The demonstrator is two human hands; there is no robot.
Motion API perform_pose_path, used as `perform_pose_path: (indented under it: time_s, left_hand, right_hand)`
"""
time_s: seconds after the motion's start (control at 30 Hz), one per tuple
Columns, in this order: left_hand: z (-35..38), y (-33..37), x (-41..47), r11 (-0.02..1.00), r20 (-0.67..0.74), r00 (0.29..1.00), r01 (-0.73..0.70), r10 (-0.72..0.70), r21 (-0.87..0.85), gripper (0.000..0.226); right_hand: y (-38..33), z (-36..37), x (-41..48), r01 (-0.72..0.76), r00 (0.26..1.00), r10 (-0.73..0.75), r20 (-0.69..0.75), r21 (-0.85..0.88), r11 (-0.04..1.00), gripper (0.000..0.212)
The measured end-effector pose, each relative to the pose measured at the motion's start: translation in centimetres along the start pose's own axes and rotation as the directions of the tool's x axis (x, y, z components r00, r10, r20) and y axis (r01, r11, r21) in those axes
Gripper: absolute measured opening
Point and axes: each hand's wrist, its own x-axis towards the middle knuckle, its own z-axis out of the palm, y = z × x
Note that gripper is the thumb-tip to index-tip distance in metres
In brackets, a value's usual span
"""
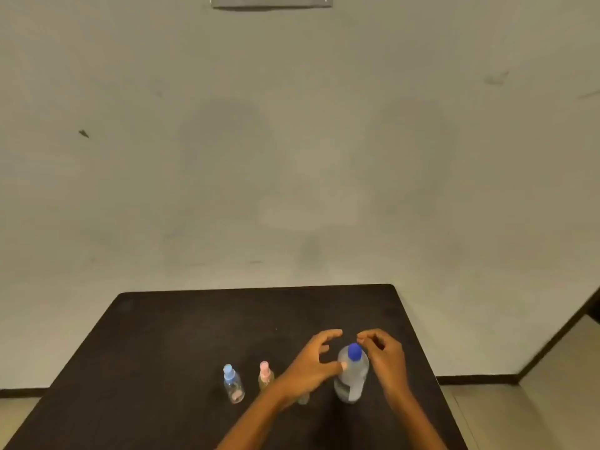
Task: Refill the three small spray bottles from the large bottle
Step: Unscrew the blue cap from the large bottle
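Note:
The large clear bottle (352,376) with a dark blue cap (354,351) stands upright on the dark table (181,345). My left hand (313,360) is beside it with fingers spread, the thumb touching the bottle's shoulder. My right hand (383,355) hovers by the cap with fingers curled, not clearly gripping it. A small spray bottle with a light blue cap (232,386) stands at the left. Another small one with a pink cap (265,376) stands beside it. A third small bottle (303,399) is mostly hidden under my left wrist.
The table's far edge meets a plain pale wall (292,157). To the right of the table lies pale floor (535,414) with a dark skirting strip. The table's right edge runs just past my right forearm.

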Motion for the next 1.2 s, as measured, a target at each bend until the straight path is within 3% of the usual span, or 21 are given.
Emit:
perform_pose_path:
  time_s: [0.13, 0.27, 0.37, 0.5, 0.67, 0.87, 1.2]
  left_hand:
    - [2.5, -1.1, 0.6, 0.997, -0.108, 0.991, 0.077, -0.078, -0.016, 0.070]
    - [4.3, -2.4, 2.2, 0.985, -0.239, 0.960, 0.164, -0.148, 0.047, 0.076]
    - [5.6, -2.9, 3.6, 0.981, -0.305, 0.943, 0.168, -0.131, 0.099, 0.073]
    - [7.0, -3.6, 4.8, 0.979, -0.351, 0.930, 0.163, -0.111, 0.124, 0.064]
    - [7.6, -3.8, 4.7, 0.974, -0.485, 0.871, 0.174, -0.082, 0.148, 0.046]
    - [7.7, -3.6, 4.5, 0.983, -0.527, 0.845, 0.163, -0.092, 0.090, 0.040]
    - [8.5, -4.2, 4.9, 0.993, -0.552, 0.828, 0.117, -0.098, 0.000, 0.036]
  right_hand:
    - [1.3, -0.5, 0.0, -0.006, 1.000, 0.006, 0.004, 0.011, 1.000, 0.023]
    - [2.7, -0.5, 0.5, 0.008, 0.993, -0.008, 0.121, -0.005, 1.000, 0.037]
    - [3.1, -0.5, 1.0, 0.013, 0.988, -0.011, 0.154, -0.013, 1.000, 0.040]
    - [3.1, -1.0, 1.6, 0.098, 0.954, -0.064, 0.293, -0.106, 0.990, 0.024]
    - [3.7, -0.9, 1.8, 0.171, 0.956, -0.135, 0.259, -0.124, 0.977, 0.020]
    - [4.4, -0.1, 1.7, 0.227, 0.959, -0.177, 0.221, -0.222, 0.948, 0.023]
    - [4.7, -0.7, 2.3, 0.411, 0.888, -0.296, 0.351, -0.321, 0.853, 0.026]
